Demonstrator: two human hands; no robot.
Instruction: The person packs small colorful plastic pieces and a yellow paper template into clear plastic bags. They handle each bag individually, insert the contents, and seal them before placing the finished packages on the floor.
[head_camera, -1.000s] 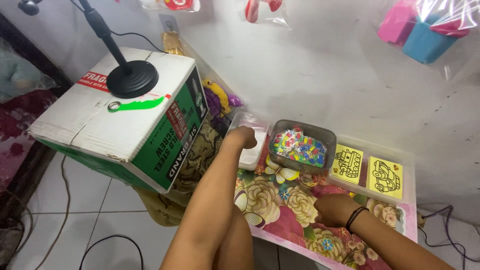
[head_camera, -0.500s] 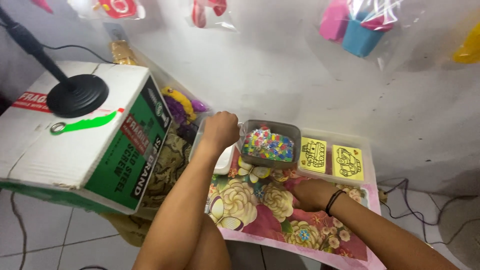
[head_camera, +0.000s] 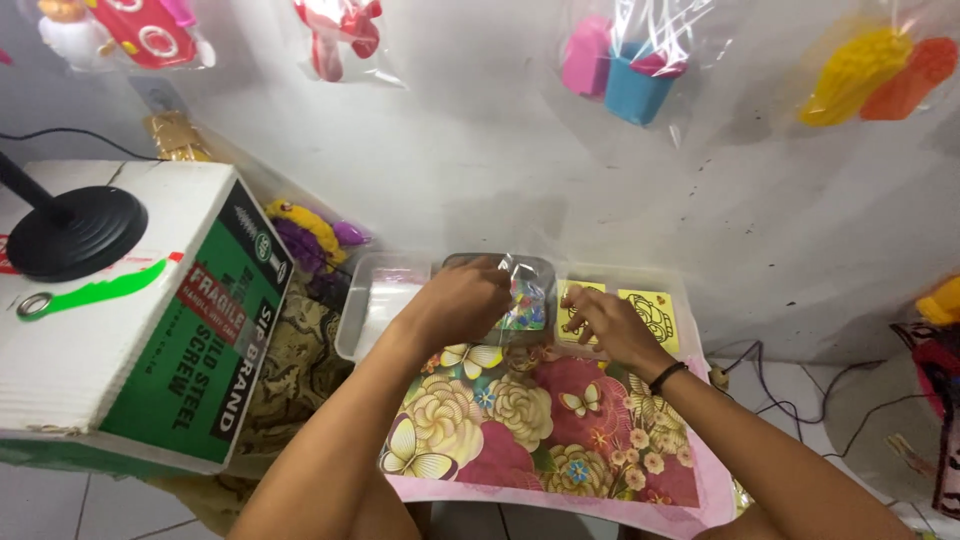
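- While the left hand (head_camera: 462, 300) pinches a clear plastic bag (head_camera: 522, 292) over the grey tub (head_camera: 500, 268), the bag looks light, limp and slippery; its top edge seems the surest hold.
- Just right of that grip, the right hand (head_camera: 605, 322) rests on yellow cards (head_camera: 640, 312), fingers loosely curled, holding nothing I can make out.
- Under the bag, the tub holds multicoloured beads (head_camera: 528, 312); left of it, a clear tray (head_camera: 372, 312) holds something white.

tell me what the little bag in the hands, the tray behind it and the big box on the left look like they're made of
The bag, pinched between the left hand and right hand, looks like thin clear plastic film: glossy, crinkled, coloured bits showing through. The tray seems translucent rigid plastic with a smooth rounded rim. The box looks like matt printed cardboard, with fine ridges on its white top.
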